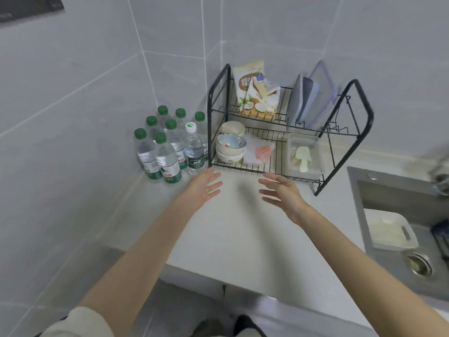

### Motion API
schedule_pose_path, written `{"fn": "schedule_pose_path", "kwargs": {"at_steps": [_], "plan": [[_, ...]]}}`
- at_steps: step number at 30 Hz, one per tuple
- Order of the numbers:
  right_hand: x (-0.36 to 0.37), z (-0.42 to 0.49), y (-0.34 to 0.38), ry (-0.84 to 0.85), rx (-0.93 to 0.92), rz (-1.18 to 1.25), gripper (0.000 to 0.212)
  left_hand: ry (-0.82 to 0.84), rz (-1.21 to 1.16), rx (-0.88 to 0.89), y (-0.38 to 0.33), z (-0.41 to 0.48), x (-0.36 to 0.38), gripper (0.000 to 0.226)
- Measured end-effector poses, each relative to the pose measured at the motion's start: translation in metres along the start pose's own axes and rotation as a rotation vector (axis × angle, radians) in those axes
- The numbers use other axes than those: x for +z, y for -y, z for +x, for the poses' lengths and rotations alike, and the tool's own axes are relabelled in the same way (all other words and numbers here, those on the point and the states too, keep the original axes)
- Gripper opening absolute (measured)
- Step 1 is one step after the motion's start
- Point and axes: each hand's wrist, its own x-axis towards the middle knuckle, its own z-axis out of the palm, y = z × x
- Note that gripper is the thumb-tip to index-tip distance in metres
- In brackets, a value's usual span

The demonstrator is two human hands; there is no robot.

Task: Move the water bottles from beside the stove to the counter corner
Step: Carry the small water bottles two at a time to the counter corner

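Note:
Several clear water bottles (167, 156) with green caps stand upright in a tight cluster in the counter corner, against the tiled wall and left of the rack. One bottle (193, 149) at the cluster's right front has a white cap. My left hand (206, 187) hovers over the counter just in front of that bottle, fingers straight and spread, holding nothing. My right hand (281, 193) hovers a little to the right, palm turned inward, fingers relaxed, also holding nothing. The stove is out of view.
A black two-tier wire dish rack (345, 142) stands right of the bottles, holding bowls (230, 147), a snack bag (257, 93), lids and a plastic box. A steel sink (388, 190) with a white tray lies at the right. The white counter (243, 239) ends at a front edge below my arms.

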Motion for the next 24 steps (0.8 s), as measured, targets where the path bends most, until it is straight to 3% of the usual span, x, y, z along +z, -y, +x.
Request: {"fn": "schedule_pose_path", "kwargs": {"at_steps": [12, 18, 24], "plan": [[-0.045, -0.09, -0.004, -0.315, -0.118, 0.169, 0.037, 0.365, 0.247, -0.011, -0.006, -0.042, 0.072, 0.034], [-0.079, -0.152, -0.024, -0.544, -0.16, 0.301, 0.035, 0.555, 0.439, 0.035, 0.011, -0.07, 0.121, 0.021], [-0.13, -0.231, -0.043, -0.771, -0.177, 0.356, 0.037, 0.778, 0.576, 0.039, 0.053, -0.109, 0.196, 0.032]]}}
